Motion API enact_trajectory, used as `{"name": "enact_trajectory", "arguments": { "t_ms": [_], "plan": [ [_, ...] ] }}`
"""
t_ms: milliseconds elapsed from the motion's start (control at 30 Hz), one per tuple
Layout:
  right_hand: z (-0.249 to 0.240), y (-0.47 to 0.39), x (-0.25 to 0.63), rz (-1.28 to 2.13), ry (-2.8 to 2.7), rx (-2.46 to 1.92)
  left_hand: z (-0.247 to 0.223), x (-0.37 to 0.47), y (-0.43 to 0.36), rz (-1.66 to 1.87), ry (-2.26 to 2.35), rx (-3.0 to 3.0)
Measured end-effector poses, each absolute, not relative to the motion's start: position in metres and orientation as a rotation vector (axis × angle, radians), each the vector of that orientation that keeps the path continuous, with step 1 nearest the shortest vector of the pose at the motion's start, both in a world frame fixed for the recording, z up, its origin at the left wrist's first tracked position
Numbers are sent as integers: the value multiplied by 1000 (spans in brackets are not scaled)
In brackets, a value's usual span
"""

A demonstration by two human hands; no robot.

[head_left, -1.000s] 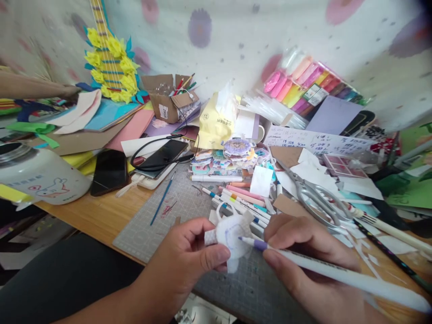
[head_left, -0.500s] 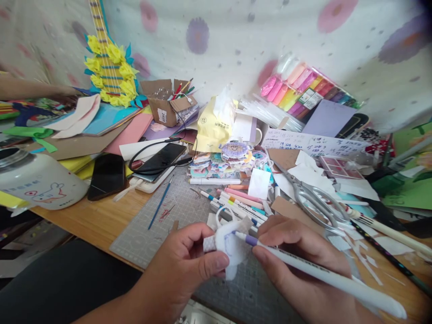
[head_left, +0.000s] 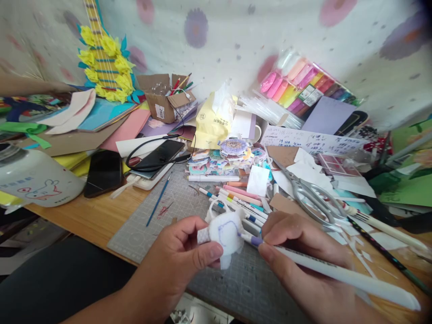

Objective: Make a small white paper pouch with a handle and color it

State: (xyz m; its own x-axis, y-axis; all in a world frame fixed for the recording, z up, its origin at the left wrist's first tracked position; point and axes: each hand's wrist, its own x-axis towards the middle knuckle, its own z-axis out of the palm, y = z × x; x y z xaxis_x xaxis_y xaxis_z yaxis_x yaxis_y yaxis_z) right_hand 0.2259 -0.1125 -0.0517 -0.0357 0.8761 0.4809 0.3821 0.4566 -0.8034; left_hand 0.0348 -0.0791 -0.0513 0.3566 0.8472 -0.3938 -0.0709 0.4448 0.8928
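Between thumb and fingers, my left hand (head_left: 184, 256) holds a small white padded piece (head_left: 227, 235) with a thin loop at its top. A purple outline with corners shows on the face of the piece. My right hand (head_left: 303, 256) grips a white marker (head_left: 340, 272) with a purple collar, its tip at the right edge of the white piece. Both hands are above the grey cutting mat (head_left: 135, 225). Just beyond them lie several markers (head_left: 243, 204).
Large scissors (head_left: 313, 198) and paper scraps lie at the right. A thin blue brush (head_left: 159, 200) is on the mat. Phones (head_left: 103, 173), a white bottle (head_left: 37, 180) and cables stand or lie left. Stacked cutouts (head_left: 216, 162) and a cardboard box (head_left: 162, 101) are behind.
The marker tip has moved right, from the upper middle of the white piece to its right edge. More purple line is visible. The view has shifted slightly.
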Motion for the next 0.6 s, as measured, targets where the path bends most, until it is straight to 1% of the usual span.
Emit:
{"name": "enact_trajectory", "arguments": {
  "t_ms": [167, 433, 600],
  "plan": [
    [-50, -114, 225, 633, -1642, -1049, -50, 36, -79, 712, 1054, 914],
    [-45, -113, 214, 549, -1614, -985, -48, 37, -80, 676, 994, 928],
    [-40, -111, 212, 582, -1630, -974, -45, 38, -80, 641, 1016, 938]
  ]
}}
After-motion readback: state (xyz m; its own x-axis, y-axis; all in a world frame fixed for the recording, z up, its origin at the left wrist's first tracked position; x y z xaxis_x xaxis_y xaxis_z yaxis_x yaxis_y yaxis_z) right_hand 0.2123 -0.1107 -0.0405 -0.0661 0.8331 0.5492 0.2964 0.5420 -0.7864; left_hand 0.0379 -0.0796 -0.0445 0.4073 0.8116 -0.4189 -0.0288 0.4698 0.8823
